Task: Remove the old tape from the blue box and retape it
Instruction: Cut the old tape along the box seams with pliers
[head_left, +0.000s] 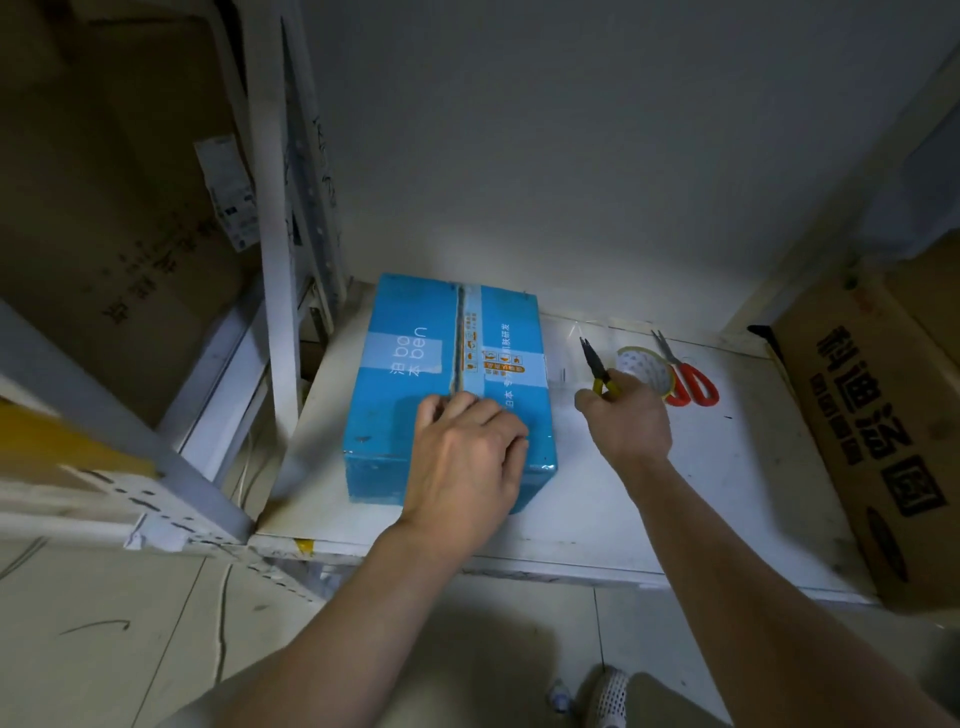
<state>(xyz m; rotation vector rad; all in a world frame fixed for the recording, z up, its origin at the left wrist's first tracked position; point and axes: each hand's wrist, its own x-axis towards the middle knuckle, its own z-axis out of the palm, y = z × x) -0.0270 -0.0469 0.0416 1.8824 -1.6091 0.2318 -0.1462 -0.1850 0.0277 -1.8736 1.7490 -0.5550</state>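
Under the left hand (467, 447), spread flat w/ fingers straight, sits the blue box (447, 384) on the shelf (649, 493), pinned so it won't slide. Just right of it, the right hand (626, 415) grips yellow-handled pliers (597, 371), prob. to lift the seam tape (470, 338). Tape roll (647, 371) & scissors (685, 376) wait just past that hand for resealing.

Dim room: plain pale wall (597, 156), tiled floor (130, 639), white metal shelving (270, 208) beside cardboard boxes (878, 415).

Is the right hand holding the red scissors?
No: the right hand grips yellow-handled pliers, while the red scissors lie untouched on the shelf beside the tape roll.
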